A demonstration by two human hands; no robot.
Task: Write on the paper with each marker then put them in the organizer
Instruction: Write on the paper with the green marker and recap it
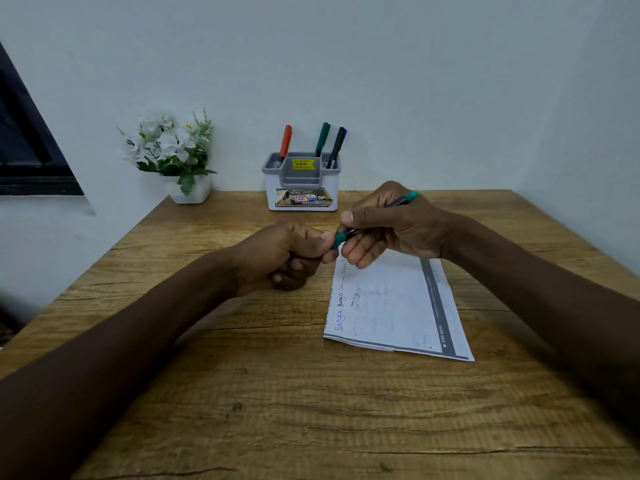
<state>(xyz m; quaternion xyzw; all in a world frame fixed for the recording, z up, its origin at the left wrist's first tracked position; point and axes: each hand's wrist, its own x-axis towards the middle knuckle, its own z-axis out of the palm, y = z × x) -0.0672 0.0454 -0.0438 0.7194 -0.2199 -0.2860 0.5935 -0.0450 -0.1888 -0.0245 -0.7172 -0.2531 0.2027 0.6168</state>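
Head view: gripping teal marker (pixel 401 201) w/ R hand (pixel 391 226), pinching its green end w/ L hand (pixel 284 258), just above far end of paper (pixel 391 306); organizer (pixel 301 188) beyond it.

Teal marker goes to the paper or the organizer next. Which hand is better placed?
Right. The right hand grips the teal marker by its barrel, just above the far end of the paper. The left hand only pinches its cap end.
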